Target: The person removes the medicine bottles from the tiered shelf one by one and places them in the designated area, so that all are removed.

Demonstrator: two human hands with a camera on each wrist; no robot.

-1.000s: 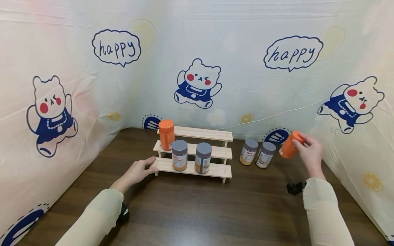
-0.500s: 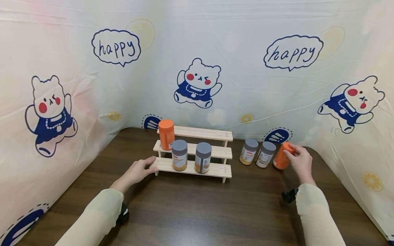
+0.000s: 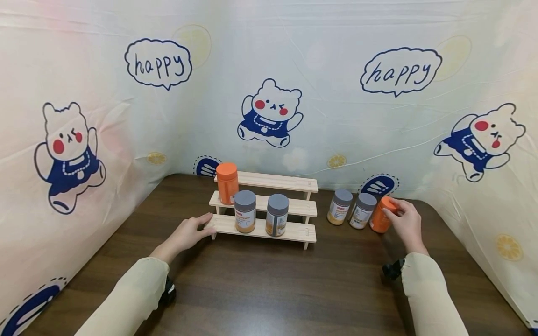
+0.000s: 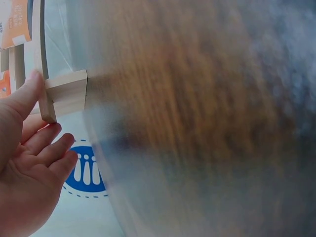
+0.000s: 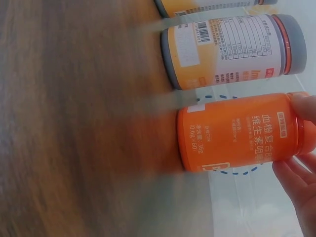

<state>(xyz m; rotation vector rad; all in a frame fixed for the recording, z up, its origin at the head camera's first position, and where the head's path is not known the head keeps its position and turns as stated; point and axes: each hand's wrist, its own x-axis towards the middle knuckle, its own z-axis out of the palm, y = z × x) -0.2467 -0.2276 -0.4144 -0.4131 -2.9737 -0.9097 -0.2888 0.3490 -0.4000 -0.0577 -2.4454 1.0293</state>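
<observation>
My right hand grips an orange supplement bottle around its lid. The bottle stands upright at the right end of a row, beside two grey-lidded bottles, the nearer one and the farther one. At the left, my left hand pinches the end of the lowest board of a three-step wooden display rack, thumb above and fingers below in the left wrist view. On that board stand two grey-lidded bottles, a left one and a right one. Another orange bottle stands on the middle step's left end.
The dark wooden table runs toward me in front of the rack. A printed cloth with cartoon bears hangs behind and along both sides. Black straps sit at my wrists.
My right hand has lowered the tilted orange bottle to the table and slid it left, up against the grey-lidded pair. My left hand has stayed on the rack.
</observation>
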